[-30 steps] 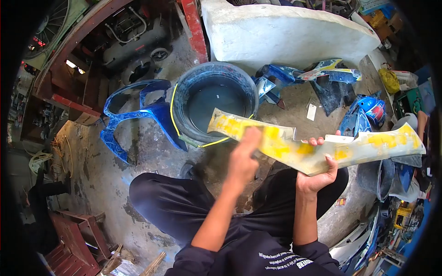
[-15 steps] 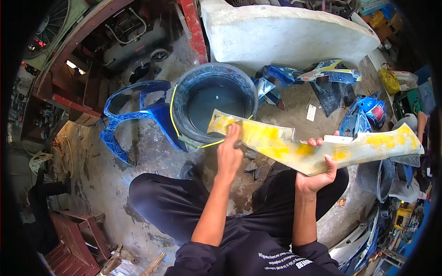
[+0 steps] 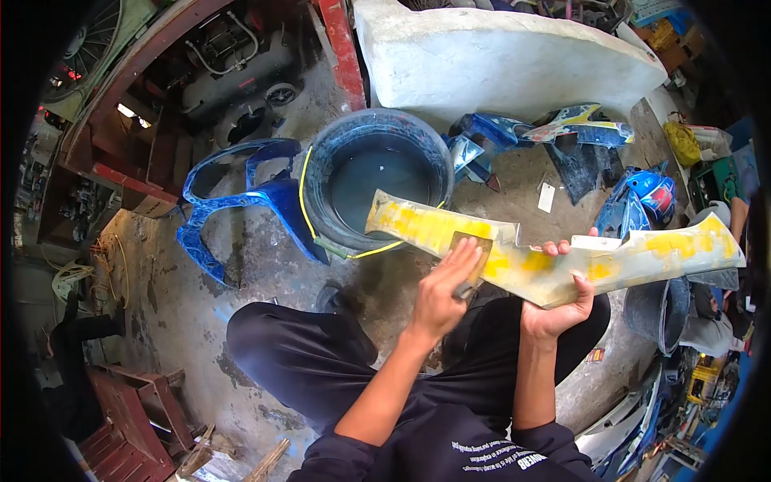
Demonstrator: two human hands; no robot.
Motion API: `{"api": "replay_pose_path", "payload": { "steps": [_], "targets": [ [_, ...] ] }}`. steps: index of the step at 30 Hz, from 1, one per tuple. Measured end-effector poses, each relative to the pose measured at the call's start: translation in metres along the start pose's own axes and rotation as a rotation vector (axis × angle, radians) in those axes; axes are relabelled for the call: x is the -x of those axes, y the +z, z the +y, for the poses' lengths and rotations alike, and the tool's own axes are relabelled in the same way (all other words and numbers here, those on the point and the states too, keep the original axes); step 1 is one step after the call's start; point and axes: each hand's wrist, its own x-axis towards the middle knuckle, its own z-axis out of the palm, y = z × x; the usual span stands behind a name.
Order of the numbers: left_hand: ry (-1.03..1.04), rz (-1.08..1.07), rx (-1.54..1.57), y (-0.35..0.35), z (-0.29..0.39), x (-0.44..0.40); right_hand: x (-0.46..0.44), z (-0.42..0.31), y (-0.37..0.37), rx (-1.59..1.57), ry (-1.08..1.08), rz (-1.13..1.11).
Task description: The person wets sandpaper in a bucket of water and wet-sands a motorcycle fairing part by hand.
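A long motorbike fairing panel point(image 3: 538, 269), pale grey with yellow patches, lies slanted above my lap. My right hand point(image 3: 556, 315) grips its lower middle from below, thumb on the near face and fingertips curled over the far edge. My left hand point(image 3: 446, 293) presses a small dark brown piece of sandpaper point(image 3: 484, 255) flat on the panel's left half. The thumb is bent at the near edge of the piece, and the underside of the fingers is hidden. The panel's left tip reaches over the rim of a black bucket point(image 3: 321, 213) holding dark water.
A blue fairing frame point(image 3: 277, 201) lies on the floor left of the bucket. Blue fairing parts point(image 3: 578, 128) lie beyond it to the right, before a white block point(image 3: 506, 64). A second dark bucket point(image 3: 657, 317) stands at right, a red wooden stool point(image 3: 132, 410) at lower left.
My left hand has slid right and slightly nearer along the panel with the sandpaper, from near its left end. My right hand keeps the same hold.
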Motion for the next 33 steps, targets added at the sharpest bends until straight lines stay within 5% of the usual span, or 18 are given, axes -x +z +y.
{"api": "replay_pose_path", "payload": {
  "steps": [4,9,14,19,23,29,33],
  "targets": [
    [-0.226,0.222,-0.090,-0.017,-0.057,-0.016,0.002,0.000,-0.004,0.004,0.001,0.003],
    [-0.019,0.016,-0.057,-0.002,-0.006,0.003,-0.001,-0.003,-0.001,-0.017,0.003,-0.006],
    [-0.240,0.224,-0.112,-0.015,-0.071,-0.010,0.001,-0.002,-0.005,-0.010,0.017,-0.007],
    [0.010,-0.007,-0.028,0.001,0.003,0.001,0.000,-0.005,-0.004,-0.011,0.014,-0.001],
    [-0.261,0.126,-0.056,-0.013,-0.053,-0.016,0.002,-0.004,-0.005,-0.010,0.026,-0.011],
    [-0.025,-0.025,-0.034,0.002,0.001,-0.011,-0.001,-0.008,-0.001,-0.002,0.015,-0.038],
    [-0.222,0.134,-0.190,-0.018,-0.042,-0.031,0.006,-0.005,-0.001,-0.004,0.037,-0.011]
  ]
}}
